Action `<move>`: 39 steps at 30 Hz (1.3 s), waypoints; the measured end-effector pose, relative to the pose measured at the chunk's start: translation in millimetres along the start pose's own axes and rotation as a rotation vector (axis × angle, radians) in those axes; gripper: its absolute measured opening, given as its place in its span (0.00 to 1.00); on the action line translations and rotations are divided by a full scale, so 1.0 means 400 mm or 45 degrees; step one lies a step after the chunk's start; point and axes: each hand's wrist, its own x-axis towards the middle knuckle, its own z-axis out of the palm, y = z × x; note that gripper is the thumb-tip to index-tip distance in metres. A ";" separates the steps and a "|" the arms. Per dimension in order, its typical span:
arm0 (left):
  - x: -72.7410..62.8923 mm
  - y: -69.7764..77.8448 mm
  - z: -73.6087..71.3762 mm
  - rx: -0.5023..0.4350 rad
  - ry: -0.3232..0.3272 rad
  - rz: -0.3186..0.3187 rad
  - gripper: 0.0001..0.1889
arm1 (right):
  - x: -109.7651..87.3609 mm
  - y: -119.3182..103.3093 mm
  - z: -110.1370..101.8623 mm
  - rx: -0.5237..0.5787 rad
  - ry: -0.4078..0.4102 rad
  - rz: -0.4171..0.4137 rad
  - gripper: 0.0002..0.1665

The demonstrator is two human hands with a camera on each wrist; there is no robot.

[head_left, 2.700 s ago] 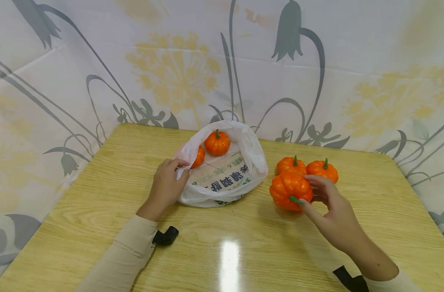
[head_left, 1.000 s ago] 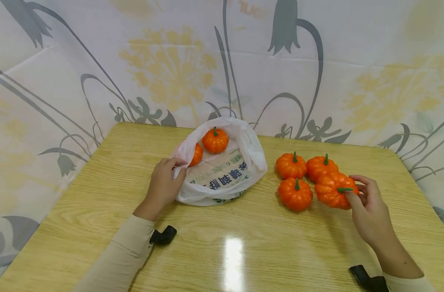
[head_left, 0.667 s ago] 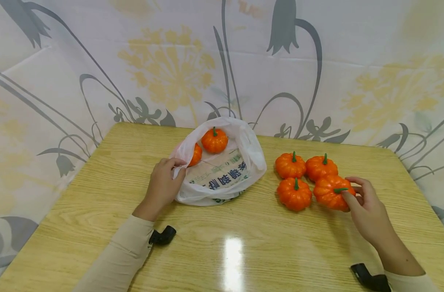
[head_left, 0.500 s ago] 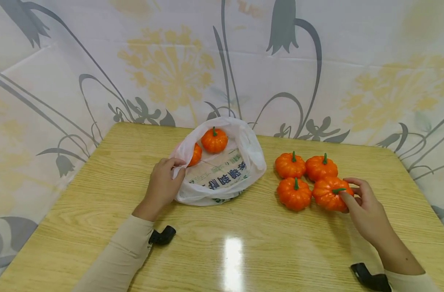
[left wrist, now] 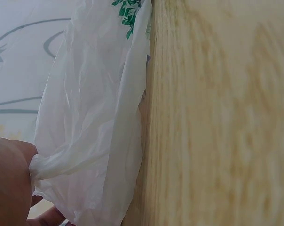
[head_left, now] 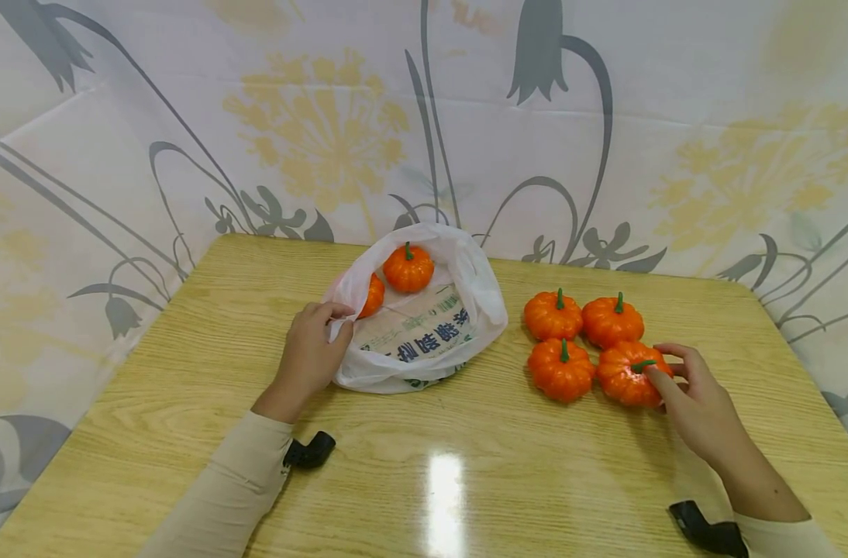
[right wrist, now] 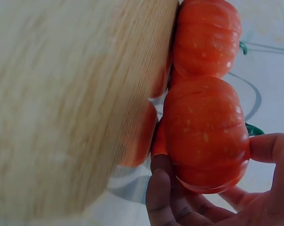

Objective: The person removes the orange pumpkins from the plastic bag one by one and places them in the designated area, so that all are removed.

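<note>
A white plastic bag (head_left: 484,298) lies with its mouth open on the table; two small orange pumpkins with green stems show inside, the back one (head_left: 408,269) whole and the left one (head_left: 372,296) partly hidden by the rim. My left hand (head_left: 312,349) pinches the bag's left rim, gathering the film in the left wrist view. My right hand (head_left: 696,399) holds an orange pumpkin (head_left: 626,376), thumb by its stem and fingers curled round its right side and underside in the right wrist view. Three similar pumpkins stand beside it: a front-left one (head_left: 561,372), a back-left one (head_left: 553,316) and a back-right one (head_left: 612,322).
The wooden table (head_left: 396,480) ends at a patterned cloth backdrop (head_left: 340,116) behind and at both sides. Black wrist mounts sit at the left (head_left: 311,451) and right (head_left: 706,531) sleeves. The bag stands left of the pumpkin group.
My right hand first set one pumpkin down at the front left of the group, then brought another in and lowered it at the front right. My left hand has stayed on the bag rim.
</note>
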 end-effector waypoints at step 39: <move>-0.001 0.007 -0.001 0.006 -0.029 -0.035 0.12 | 0.010 0.014 -0.002 0.003 -0.133 0.063 0.39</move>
